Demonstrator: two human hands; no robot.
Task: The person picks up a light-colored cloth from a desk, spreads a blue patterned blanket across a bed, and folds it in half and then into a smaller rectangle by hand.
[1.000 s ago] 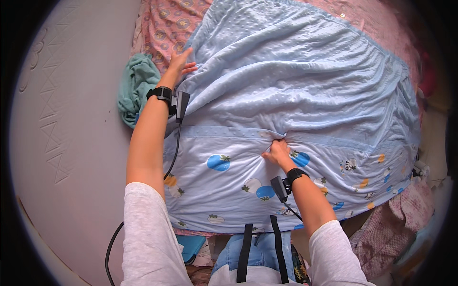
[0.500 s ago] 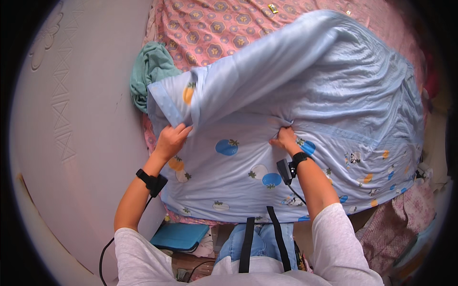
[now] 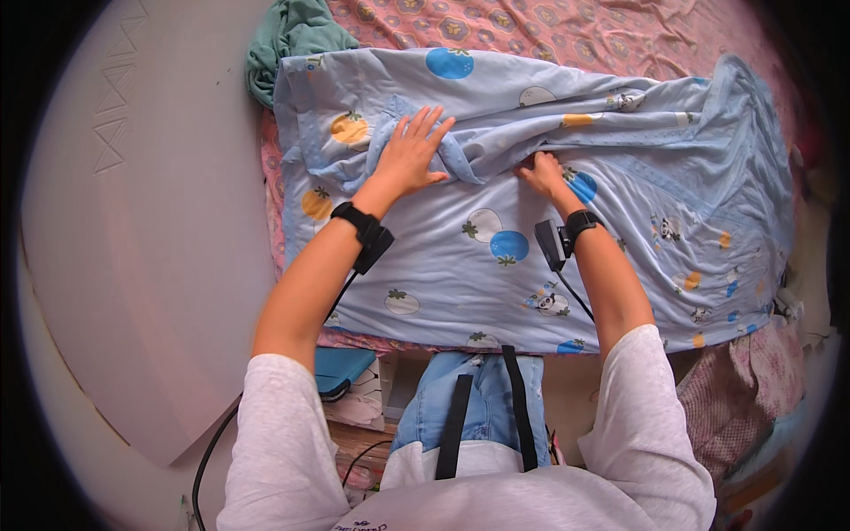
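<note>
A light blue quilt [image 3: 434, 274] printed with fruits and pandas lies spread before me, its far part doubled over toward me. My left hand [image 3: 412, 155] rests on it with fingers spread, over a rumpled, turned-up piece of the blue dotted border [image 3: 456, 159]. To its right, my right hand [image 3: 543, 173] is closed on the quilt at a bunched crease, its fingertips partly hidden in the cloth. Each wrist wears a black strap with a small dark box and a cable.
Pink flowered bedding [image 3: 567, 31] lies under and beyond the quilt. A green cloth [image 3: 301, 40] is heaped at the far left, beside a pale wall [image 3: 159, 221]. Near the bed's front edge are a blue case [image 3: 343, 372] and, on the right, a checked cloth [image 3: 730, 398].
The quilt's far layer has come over toward me, showing its printed side. My left hand has let go of the edge, moved right and away from me, and spread flat.
</note>
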